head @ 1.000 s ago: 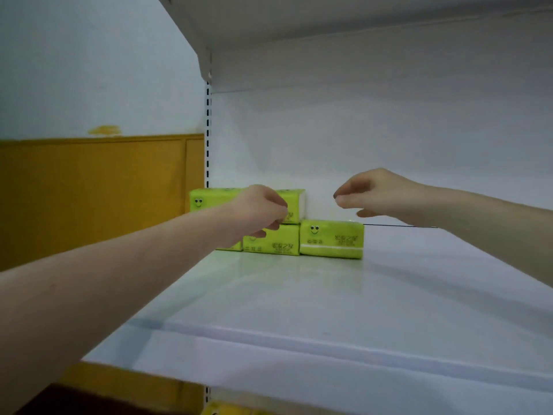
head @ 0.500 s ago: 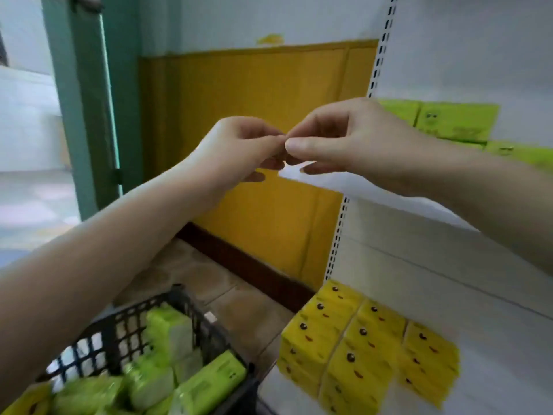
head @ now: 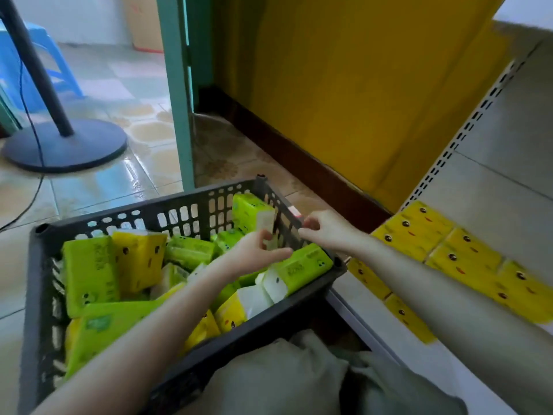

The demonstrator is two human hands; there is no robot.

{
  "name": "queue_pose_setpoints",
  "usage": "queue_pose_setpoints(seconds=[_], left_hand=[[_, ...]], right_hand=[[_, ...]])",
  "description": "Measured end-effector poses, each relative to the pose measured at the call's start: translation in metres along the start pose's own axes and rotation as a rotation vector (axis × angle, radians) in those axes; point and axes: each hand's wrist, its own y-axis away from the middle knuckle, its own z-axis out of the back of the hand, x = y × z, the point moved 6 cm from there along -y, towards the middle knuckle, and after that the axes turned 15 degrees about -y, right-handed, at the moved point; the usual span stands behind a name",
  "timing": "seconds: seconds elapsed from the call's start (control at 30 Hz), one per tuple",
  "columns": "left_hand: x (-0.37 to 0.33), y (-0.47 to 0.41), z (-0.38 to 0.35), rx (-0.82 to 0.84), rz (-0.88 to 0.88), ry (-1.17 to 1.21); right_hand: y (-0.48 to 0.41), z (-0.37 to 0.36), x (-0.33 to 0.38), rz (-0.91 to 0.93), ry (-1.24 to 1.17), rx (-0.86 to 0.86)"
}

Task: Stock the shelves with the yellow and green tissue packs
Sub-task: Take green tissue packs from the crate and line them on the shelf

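Note:
A dark grey plastic basket (head: 143, 211) stands on the floor in front of me, filled with several green and yellow tissue packs. My left hand (head: 257, 253) hovers over its right end with fingers spread, just above a green pack (head: 303, 267) that leans on the rim. Another green pack (head: 248, 208) stands upright in the far corner. My right hand (head: 326, 229) floats at the basket's right rim, fingers loosely curled and holding nothing. Several yellow packs (head: 449, 259) lie in rows on the white bottom shelf (head: 505, 187) to the right.
A fan stand with a round dark base (head: 64, 148) and a cable sits at the far left, with a blue stool (head: 48, 58) behind it. A green door frame (head: 176, 85) and a yellow wall panel (head: 359, 85) rise beyond the basket. My grey-clad knees (head: 284, 378) are below.
The view has swung from the upper shelf's green packs down to the basket. Both hands dropped from shelf height to the basket's right end.

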Motion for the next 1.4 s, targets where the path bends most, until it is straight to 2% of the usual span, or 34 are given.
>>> queue_pose_setpoints(seconds=[0.07,0.13,0.23,0.33,0.4,0.47,0.57,0.67,0.77,0.87,0.93,1.03,1.2,1.27,1.33,1.4], left_hand=[[0.005,-0.007,-0.028,0.086,-0.043,-0.133],[0.003,-0.014,-0.045,0.117,-0.102,-0.234],[0.0,-0.022,-0.051,0.078,-0.142,-0.356],[0.004,-0.023,-0.038,-0.01,-0.138,-0.33],[0.006,-0.021,-0.02,-0.102,-0.152,-0.223],[0.004,-0.013,0.001,-0.265,-0.201,-0.157],[-0.006,0.006,0.028,-0.558,-0.334,-0.179],[-0.013,0.02,0.042,-0.722,-0.458,-0.205],[-0.003,0.026,0.067,-0.713,-0.353,0.118],[0.015,0.017,0.081,-0.502,-0.131,0.693],[0.024,0.01,0.081,-0.356,-0.012,0.982],[0.025,0.006,0.081,-0.254,0.016,1.027],[0.024,0.012,0.093,-0.291,0.003,1.024],[0.02,0.016,0.102,-0.325,-0.044,1.132],[0.01,0.025,0.117,-0.433,-0.149,1.247],[-0.007,0.033,0.13,-0.5,-0.247,1.234]], right_hand=[[-0.011,-0.015,-0.029,-0.105,0.139,0.032],[-0.016,-0.024,-0.046,-0.142,0.17,0.042],[-0.019,-0.021,-0.052,-0.144,0.096,-0.013],[-0.018,-0.008,-0.05,-0.169,-0.038,-0.067],[-0.018,0.005,-0.045,-0.172,-0.134,-0.118],[-0.018,0.014,-0.04,-0.221,-0.277,-0.123],[-0.015,0.01,-0.025,-0.365,-0.698,0.062],[-0.019,0.016,-0.002,-0.275,-0.936,0.072],[-0.023,0.032,0.007,-0.13,-0.913,-0.04],[-0.022,0.043,0.013,-0.041,-0.869,-0.058],[-0.018,0.045,0.021,-0.003,-0.883,-0.043],[-0.01,0.043,0.037,0.025,-0.912,0.023],[0.011,0.044,0.072,0.141,-0.8,0.108],[0.017,0.052,0.085,0.183,-0.785,0.018],[0.026,0.065,0.1,0.236,-0.813,-0.109],[0.035,0.085,0.117,0.293,-0.833,-0.241]])
